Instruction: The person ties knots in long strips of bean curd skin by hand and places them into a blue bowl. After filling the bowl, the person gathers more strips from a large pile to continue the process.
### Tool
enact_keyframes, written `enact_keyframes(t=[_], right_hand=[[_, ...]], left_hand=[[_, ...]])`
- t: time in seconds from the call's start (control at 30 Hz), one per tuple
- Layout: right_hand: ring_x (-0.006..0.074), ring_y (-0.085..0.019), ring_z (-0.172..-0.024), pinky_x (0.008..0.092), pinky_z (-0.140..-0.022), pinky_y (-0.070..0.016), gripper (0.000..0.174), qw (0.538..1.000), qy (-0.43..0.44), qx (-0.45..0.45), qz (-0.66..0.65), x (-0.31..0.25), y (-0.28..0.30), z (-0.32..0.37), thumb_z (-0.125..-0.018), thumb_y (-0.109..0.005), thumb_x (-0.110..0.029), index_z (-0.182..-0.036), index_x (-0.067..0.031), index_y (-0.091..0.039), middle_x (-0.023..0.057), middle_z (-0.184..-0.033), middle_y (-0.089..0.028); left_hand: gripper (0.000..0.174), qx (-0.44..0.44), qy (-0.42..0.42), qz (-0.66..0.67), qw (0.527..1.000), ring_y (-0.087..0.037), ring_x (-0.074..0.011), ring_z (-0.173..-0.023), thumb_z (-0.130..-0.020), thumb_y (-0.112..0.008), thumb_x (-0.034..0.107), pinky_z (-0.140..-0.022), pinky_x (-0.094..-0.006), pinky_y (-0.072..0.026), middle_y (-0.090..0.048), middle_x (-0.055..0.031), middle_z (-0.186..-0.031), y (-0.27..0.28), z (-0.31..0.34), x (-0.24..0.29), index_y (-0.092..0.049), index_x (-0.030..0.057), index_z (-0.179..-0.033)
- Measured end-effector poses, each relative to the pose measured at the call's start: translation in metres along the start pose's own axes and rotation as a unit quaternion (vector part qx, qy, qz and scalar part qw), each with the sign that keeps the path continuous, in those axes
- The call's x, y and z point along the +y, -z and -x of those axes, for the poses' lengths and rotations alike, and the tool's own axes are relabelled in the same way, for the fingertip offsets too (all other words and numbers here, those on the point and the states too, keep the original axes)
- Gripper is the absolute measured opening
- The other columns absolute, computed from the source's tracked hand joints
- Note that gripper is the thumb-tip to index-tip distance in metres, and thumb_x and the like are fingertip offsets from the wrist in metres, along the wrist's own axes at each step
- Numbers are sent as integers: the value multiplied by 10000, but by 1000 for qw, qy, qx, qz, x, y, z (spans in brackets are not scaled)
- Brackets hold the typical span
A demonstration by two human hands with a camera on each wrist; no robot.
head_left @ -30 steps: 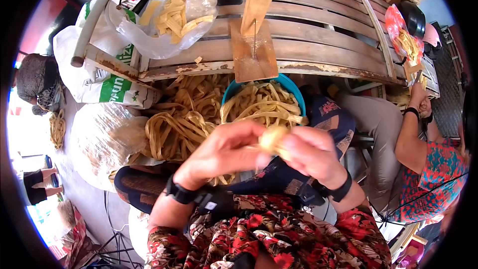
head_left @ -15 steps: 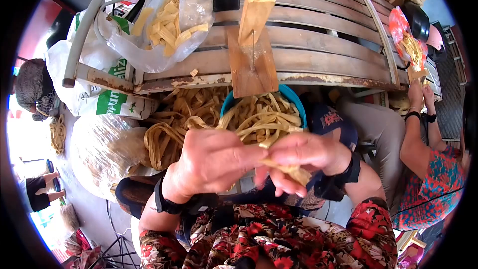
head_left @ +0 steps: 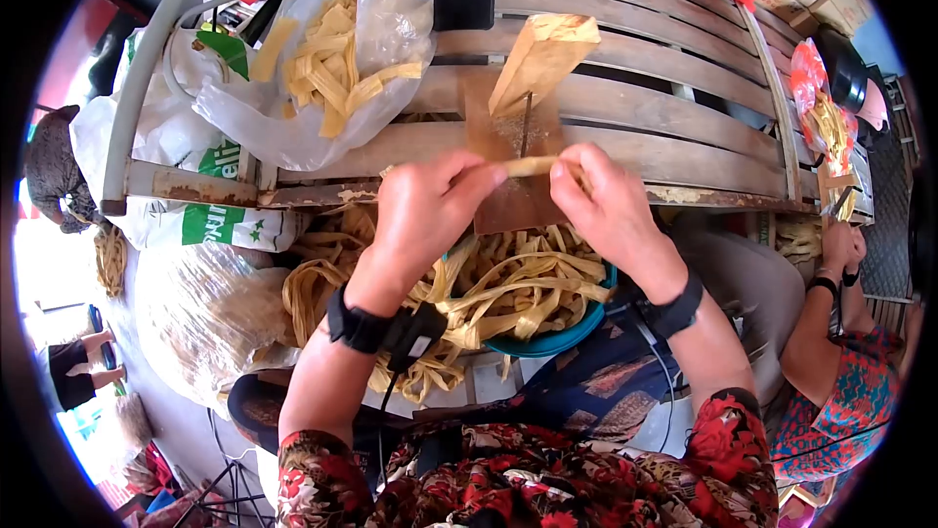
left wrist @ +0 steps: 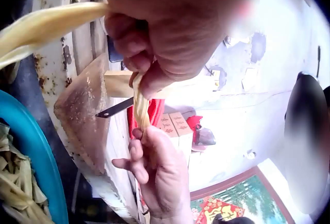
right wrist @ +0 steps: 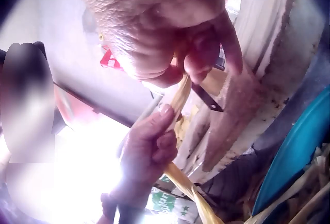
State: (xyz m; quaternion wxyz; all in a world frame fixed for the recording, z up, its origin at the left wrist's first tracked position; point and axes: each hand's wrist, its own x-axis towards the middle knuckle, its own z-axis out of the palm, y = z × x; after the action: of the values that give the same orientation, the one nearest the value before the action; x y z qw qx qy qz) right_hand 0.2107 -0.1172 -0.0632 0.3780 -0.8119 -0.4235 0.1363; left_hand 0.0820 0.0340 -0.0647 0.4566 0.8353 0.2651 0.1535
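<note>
My left hand (head_left: 425,206) and right hand (head_left: 616,215) each pinch a pale yellow, flat dried strip (head_left: 531,166), stretched taut between thumbs and fingers. In the left wrist view its loose end (left wrist: 46,28) trails out from my left hand. Just beyond the strip stands a thin metal blade (left wrist: 114,109), with a hole near its end, beside an upright wooden block (head_left: 542,59). Block and blade sit on a brown board (head_left: 510,217) at the bench edge. Below my hands, a teal tub (head_left: 547,344) holds a heap of similar strips (head_left: 518,279).
Behind the board runs a slatted wooden bench (head_left: 674,118) with a rusty metal edge. A clear plastic bag (head_left: 386,5) of short cut pieces lies at its left. More long strips (head_left: 318,279) are heaped left of the tub. Another person (head_left: 845,362) works at the right.
Both hands have risen and moved forward from above the lap to the board. The strip, bunched between the fingers before, is now drawn straight between them.
</note>
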Motion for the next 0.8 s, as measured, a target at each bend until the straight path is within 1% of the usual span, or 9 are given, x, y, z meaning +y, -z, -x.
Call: enact_keyframes(t=[0.1, 0.17, 0.27, 0.43, 0.53, 0.6, 0.7, 0.73, 0.8], right_hand=[[378, -580, -611, 427, -547, -462, 238, 992, -21, 30, 118, 19, -14, -5, -851, -543, -268, -780, -41, -554, 143, -656, -595], [358, -608, -681, 410, -601, -483, 352, 988, -95, 1, 122, 20, 0, -4, -855, -539, -382, -784, -46, -616, 129, -749, -625], [307, -628, -775, 361, -656, -497, 452, 993, 9, 24, 116, -12, 19, 16, -853, -540, -482, -898, -47, -654, 117, -879, -638], [156, -624, -654, 252, -640, -506, 251, 874, -148, 51, -459, -34, 23, 50, -923, -545, -208, -994, 25, -607, 84, -828, -641], [179, -648, -696, 293, -673, -539, 222, 815, -140, 88, -555, -36, 49, 69, -931, -524, -202, -941, 13, -578, 107, -828, -644], [180, -649, -720, 287, -690, -531, 186, 857, -96, 113, -493, -67, 54, 83, -931, -523, -168, -914, 15, -549, 122, -841, -644], [138, -634, -680, 256, -644, -512, 98, 908, 111, -7, -405, -99, 44, 115, -912, -543, -87, -912, 12, -549, 91, -790, -647], [126, -628, -662, 247, -622, -505, 80, 941, 142, -72, -299, -101, 48, 122, -906, -546, -65, -912, 15, -548, 76, -768, -647], [92, -607, -642, 215, -578, -485, 129, 950, 66, -11, -305, -93, 35, 128, -927, -531, -114, -910, 12, -552, 49, -736, -633]], left_hand=[[243, 66, 5, -154, 986, -515, -82, -585, -795, -692, 225, -546, -251, -426, -558, -62, -590, -21, -11, -12, -649, -13, -824], [245, 45, 31, -44, 998, -517, -92, -573, -804, -685, 224, -543, -262, -433, -559, -43, -599, -11, -7, -15, -644, -18, -803], [220, -48, 93, 141, 984, -520, -86, -576, -825, -675, 215, -517, -249, -429, -563, -8, -630, -2, 13, 5, -652, 0, -867], [502, -188, 104, 354, 910, -533, -66, -582, -824, -673, 90, -487, -194, -428, -615, -31, -760, 24, 63, 60, -467, 34, -1278], [252, -256, 22, 354, 899, -544, -56, -573, -832, -646, 40, -493, -189, -445, -633, -49, -776, 47, 99, 51, -631, 14, -1082], [255, -282, 170, 313, 891, -581, -105, -705, -878, -622, 224, -633, -234, -484, -631, -54, -808, 51, 96, 54, -663, 5, -1003], [329, -249, 62, 266, 929, -565, -187, -930, -825, -670, 276, -808, -295, -432, -608, -121, -965, 39, 91, 60, -640, -28, -950], [180, -224, -102, 114, 962, -573, -190, -891, -806, -625, 107, -776, -292, -444, -590, -96, -1034, 37, 93, 64, -612, -26, -926], [198, -136, -125, 48, 982, -576, -159, -860, -748, -594, -26, -741, -271, -452, -604, -87, -968, 37, 103, 74, -613, -7, -944]])
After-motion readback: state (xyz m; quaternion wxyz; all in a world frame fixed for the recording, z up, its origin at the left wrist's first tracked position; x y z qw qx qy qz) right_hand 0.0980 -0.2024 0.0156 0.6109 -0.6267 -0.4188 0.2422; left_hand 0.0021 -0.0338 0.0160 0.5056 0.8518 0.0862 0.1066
